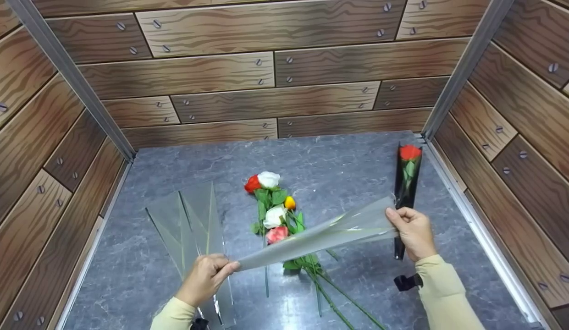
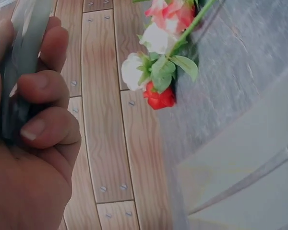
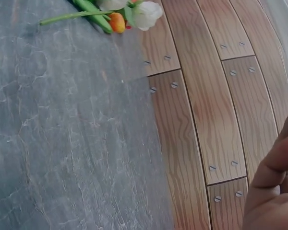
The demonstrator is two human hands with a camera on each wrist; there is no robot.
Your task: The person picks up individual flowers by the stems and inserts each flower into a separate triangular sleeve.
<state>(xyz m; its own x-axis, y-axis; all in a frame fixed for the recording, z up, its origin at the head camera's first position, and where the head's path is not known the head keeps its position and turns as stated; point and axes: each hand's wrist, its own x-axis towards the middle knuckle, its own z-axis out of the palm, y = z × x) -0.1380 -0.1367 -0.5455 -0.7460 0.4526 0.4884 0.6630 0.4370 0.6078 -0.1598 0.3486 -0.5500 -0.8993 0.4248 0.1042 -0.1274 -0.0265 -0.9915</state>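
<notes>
**A clear sleeve [image 1: 312, 236] was held out above the flowers [image 1: 274, 216]**

The sleeve slanted over the near part of the flowers, its narrow end to their left and its wide end to their right. The left hand [image 1: 205, 275] pinched the narrow end, thumb on top and fingers curled beneath. The right hand [image 1: 415, 231] gripped the wide end between thumb and bent fingers; the right wrist view caught only part of it, so how far those fingers wrapped could not be told.

The sleeve looked like thin film: very light, floppy, probably slippery, and apt to crease or tear if pinched hard. Its end edges seemed the best hold, with a gentle pinch.

Other sleeves [image 1: 197, 224] lay left of the flowers, on the table [image 1: 174, 167]. A wrapped rose [image 1: 410, 153] lay to the flowers' right.
</notes>
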